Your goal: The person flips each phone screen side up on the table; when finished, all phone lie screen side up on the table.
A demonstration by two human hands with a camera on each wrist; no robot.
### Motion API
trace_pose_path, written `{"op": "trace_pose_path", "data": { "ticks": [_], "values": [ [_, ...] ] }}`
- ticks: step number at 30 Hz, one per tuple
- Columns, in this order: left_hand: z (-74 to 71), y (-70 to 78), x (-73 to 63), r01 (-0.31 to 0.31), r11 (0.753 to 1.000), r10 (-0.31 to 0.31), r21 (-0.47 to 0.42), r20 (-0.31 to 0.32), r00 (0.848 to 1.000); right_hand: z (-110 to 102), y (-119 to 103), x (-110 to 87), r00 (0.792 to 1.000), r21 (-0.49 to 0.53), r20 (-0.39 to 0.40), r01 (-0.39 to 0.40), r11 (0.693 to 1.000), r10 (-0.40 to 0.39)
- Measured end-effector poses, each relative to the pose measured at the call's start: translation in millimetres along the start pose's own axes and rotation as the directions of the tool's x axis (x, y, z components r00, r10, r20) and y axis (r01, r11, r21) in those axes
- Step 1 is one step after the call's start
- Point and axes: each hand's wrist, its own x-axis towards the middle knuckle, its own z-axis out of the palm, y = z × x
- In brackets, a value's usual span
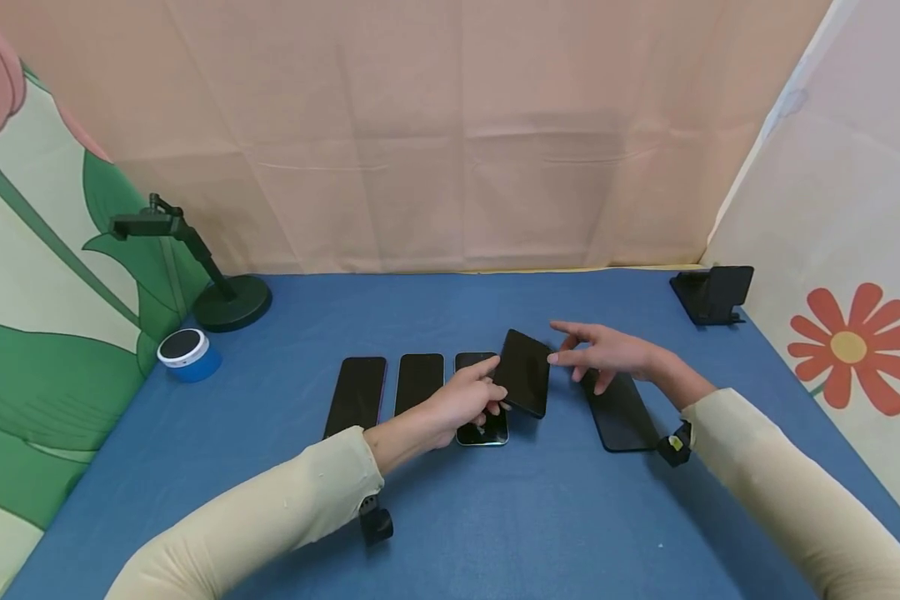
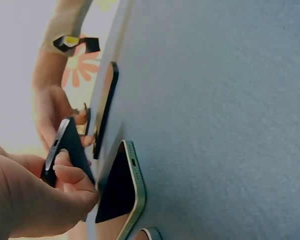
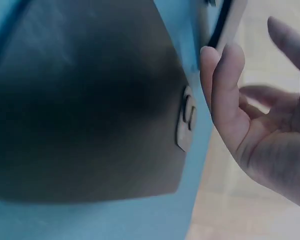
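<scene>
My left hand (image 1: pixel 465 404) pinches a black smartphone (image 1: pixel 525 375) by its left side, thumb over it and fingers beneath. The smartphone is tilted above the table, as the left wrist view (image 2: pixel 81 155) also shows. My right hand (image 1: pixel 607 350) reaches in from the right with spread fingers, one fingertip right at the smartphone's right edge. Under that hand lies a larger dark tablet-like slab (image 1: pixel 622 417), back up, with a camera bump (image 3: pixel 186 120) in the right wrist view. A light-edged phone (image 1: pixel 482 432), partly hidden, lies below my left hand.
Two more dark phones (image 1: pixel 356 392) (image 1: pixel 420 379) lie in a row to the left. A black stand with a round base (image 1: pixel 232 304) and a blue-and-white cylinder (image 1: pixel 189 357) stand at the back left. A small black folding stand (image 1: pixel 712 296) occupies the back right corner.
</scene>
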Motion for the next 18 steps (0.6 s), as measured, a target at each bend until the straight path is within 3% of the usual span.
{"op": "trace_pose_path", "data": {
  "ticks": [4, 9, 18],
  "values": [
    [1.7, -1.9, -0.9, -0.018, 0.998, 0.017, -0.062, -0.017, 1.0, 5.4, 3.2, 0.5, 1.0, 0.097, -0.004, -0.019, 0.995, 0.019],
    [7.5, -2.5, -3.6, -0.049, 0.997, 0.049, -0.053, -0.001, 0.999, 9.5, 4.4, 2.1, 0.999, 0.262, -0.043, 0.035, 0.964, -0.024],
    [9.7, 1.3, -11.6, -0.099, 0.995, 0.098, 0.029, 0.048, 0.994, 9.9, 3.3, 4.6, 0.983, 0.328, -0.157, 0.141, 0.934, -0.093]
  ]
}}
